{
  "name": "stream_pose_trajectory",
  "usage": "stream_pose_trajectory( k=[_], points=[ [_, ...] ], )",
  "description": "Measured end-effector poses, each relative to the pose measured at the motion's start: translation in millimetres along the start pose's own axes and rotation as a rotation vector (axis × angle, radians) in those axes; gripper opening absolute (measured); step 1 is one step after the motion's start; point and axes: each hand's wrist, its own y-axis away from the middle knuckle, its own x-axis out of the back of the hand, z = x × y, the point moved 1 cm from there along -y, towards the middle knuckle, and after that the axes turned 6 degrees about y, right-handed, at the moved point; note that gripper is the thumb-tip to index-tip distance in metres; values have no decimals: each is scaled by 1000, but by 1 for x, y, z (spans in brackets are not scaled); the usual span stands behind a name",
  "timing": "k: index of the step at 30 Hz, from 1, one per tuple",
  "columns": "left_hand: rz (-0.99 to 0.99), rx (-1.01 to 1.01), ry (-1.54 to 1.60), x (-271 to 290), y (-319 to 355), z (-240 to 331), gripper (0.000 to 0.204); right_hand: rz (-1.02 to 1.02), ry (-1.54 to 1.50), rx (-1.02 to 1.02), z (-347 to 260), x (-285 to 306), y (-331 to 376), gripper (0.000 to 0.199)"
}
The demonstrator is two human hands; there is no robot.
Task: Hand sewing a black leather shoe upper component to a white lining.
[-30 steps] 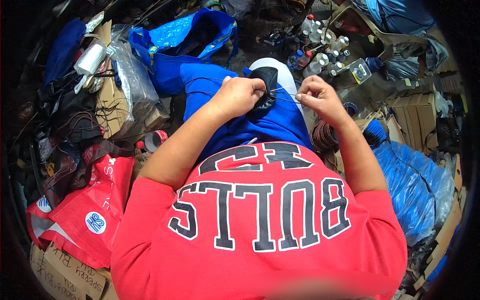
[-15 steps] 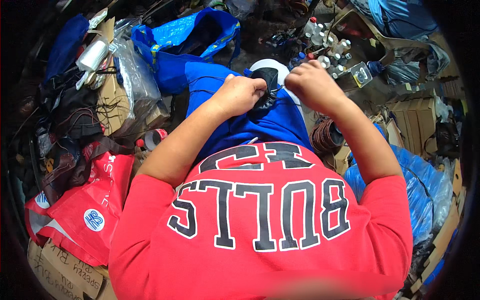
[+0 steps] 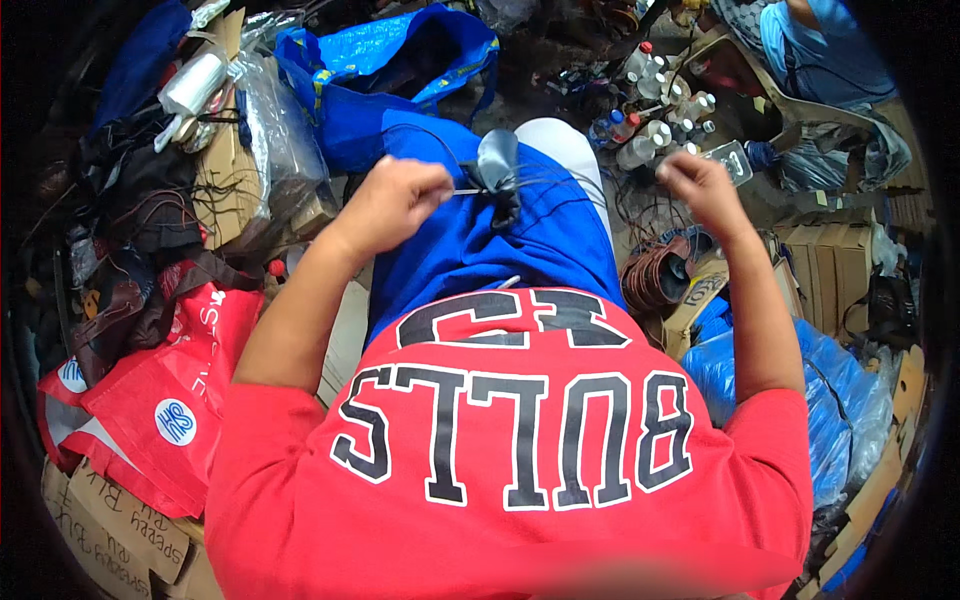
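Note:
A small black shoe-like piece (image 3: 497, 178) lies on my lap over the blue shorts (image 3: 430, 260), its upper face smooth and shiny grey. My left hand (image 3: 408, 200) is closed to its left, and a taut, pale thread (image 3: 466, 191) runs from the fingers to the piece. My right hand (image 3: 700, 190) is raised well to the right, thumb and fingers pinched together; what they hold is too thin to make out. Thin dark strands (image 3: 560, 178) curve from the piece toward the right across my thigh.
An open blue bag (image 3: 385, 60) stands beyond my left knee. Several small bottles (image 3: 655, 130) cluster beyond the right knee. Cardboard and clear plastic (image 3: 270, 140) lie left, near a red bag (image 3: 165, 390). To the right are a coil of brown cord (image 3: 652, 277) and blue plastic (image 3: 815, 385).
My hands have moved apart, left hand to the left and right hand to the right. The left hand has let go of the black piece, which now rests on my lap.

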Motion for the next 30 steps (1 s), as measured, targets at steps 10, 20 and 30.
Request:
stream_pose_trajectory(
  k=[10,20,30],
  points=[
    [79,-60,66,-20,-31,19,9,-29,-819,326,-133,-7,-43,22],
    [31,-80,-41,-36,-33,22,8,-333,359,124,-98,-80,-56,35],
    [309,153,737,30,6,23,10,-146,-294,77,-84,-56,-47,25]
  ],
)
